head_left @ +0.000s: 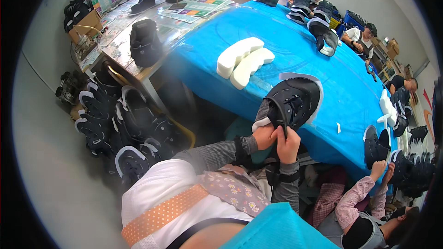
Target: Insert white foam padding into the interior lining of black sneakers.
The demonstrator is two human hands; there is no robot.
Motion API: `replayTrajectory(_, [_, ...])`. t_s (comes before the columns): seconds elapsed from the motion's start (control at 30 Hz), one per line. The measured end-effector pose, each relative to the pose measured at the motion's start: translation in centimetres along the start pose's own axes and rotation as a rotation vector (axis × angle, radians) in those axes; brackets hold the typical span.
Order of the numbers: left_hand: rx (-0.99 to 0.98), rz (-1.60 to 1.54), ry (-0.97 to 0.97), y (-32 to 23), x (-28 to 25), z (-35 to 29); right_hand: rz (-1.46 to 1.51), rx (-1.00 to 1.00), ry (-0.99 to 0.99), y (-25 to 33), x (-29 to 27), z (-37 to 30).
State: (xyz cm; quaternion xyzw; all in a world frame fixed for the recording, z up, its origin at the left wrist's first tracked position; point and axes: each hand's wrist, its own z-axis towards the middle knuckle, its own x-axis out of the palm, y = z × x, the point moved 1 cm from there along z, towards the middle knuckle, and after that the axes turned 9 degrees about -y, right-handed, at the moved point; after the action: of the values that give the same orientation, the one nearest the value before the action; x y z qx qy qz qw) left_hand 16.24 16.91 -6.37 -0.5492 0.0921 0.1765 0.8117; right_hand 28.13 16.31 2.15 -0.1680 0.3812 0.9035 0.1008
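A black shoe upper [302, 94] with a pale rim round its edge rests at the near edge of the blue-covered table [203, 46]. My left hand [264, 137] is closed round its white-and-grey heel end. Close beside it, my right hand [288, 145] pinches the lower end of a thin dark strip [282, 119] lying against the upper. The frame does not show whether this strip is a strap or a tool. Two white curved foam pieces [240, 57] lie farther back on the blue cover.
Piled black shoe uppers [134, 110] stand low on the left. A black shoe [144, 44] sits on the neighbouring worktable [122, 53]. At right, a co-worker in pink sleeves [353, 198] handles another shoe [376, 147]. More people and shoes [323, 34] line the table's far side.
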Motion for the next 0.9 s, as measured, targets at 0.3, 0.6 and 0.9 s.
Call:
replayTrajectory(0.3, [0.302,0.098,-0.207,-0.4,-0.4,3.7,0.008,-0.381,0.350,6.7,2.7,-4.0])
replayTrajectory(0.6, [0.061,-0.454,0.064,-7.0,-4.7,2.7,-0.007,-0.294,-0.166,4.9,-4.3,-0.1])
replayTrajectory(0.9, [0.376,-0.341,0.106,-9.5,-4.0,1.3,0.257,0.322,-0.438,-7.2,-8.1,2.9])
